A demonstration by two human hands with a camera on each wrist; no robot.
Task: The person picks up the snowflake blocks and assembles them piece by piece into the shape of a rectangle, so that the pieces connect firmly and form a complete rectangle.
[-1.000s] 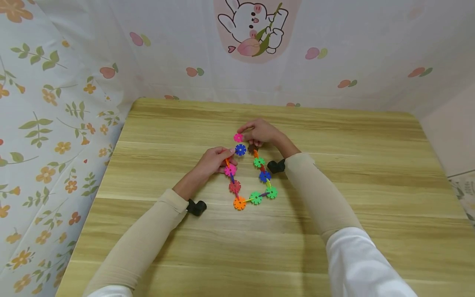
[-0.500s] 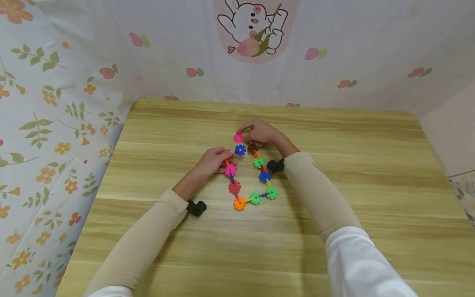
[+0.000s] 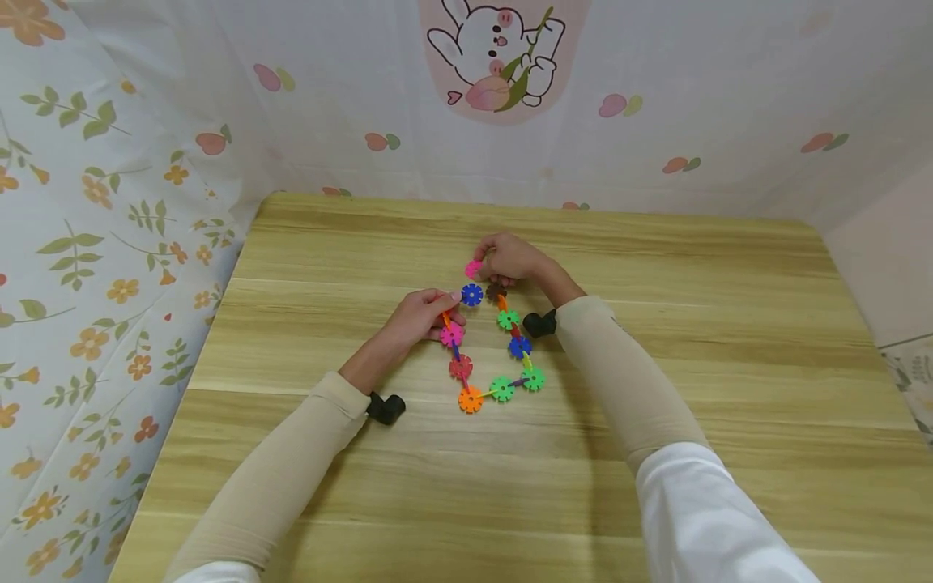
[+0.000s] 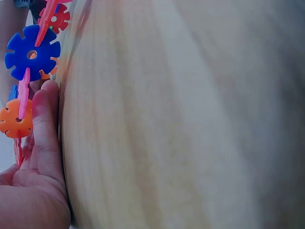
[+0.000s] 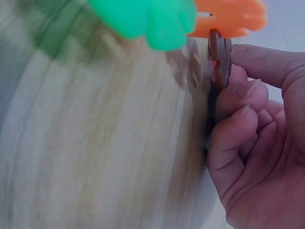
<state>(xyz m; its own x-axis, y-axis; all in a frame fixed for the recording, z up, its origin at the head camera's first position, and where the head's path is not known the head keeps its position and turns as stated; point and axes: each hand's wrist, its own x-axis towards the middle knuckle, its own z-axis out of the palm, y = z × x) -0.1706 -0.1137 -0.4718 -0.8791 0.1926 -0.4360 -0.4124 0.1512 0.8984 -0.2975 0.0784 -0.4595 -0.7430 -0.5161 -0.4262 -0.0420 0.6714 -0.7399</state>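
A chain of colourful notched plastic snowflake discs forms an unclosed loop on the table, with an orange disc (image 3: 470, 399) at its near corner. My left hand (image 3: 423, 314) holds the chain's far left end, its thumb tip at the edge of a blue disc (image 3: 471, 295). In the left wrist view, its fingers lie beside an orange disc (image 4: 16, 118) and a blue disc (image 4: 32, 53). My right hand (image 3: 508, 257) pinches a pink disc (image 3: 473, 269) just beyond the blue one. Its lower fingers curl close to a brown disc (image 5: 220, 59) at the chain's right end.
The wooden table (image 3: 656, 364) extends around the loop on every side. A patterned white curtain (image 3: 328, 97) hangs behind the far edge, and a floral one (image 3: 109, 283) on the left. Black wrist cameras stick out by the left sleeve (image 3: 277, 478) and the right sleeve (image 3: 634, 389).
The pink disc in my right hand has shifted slightly right and turned, with the index finger drawn back. My left hand and the chain stay in place.
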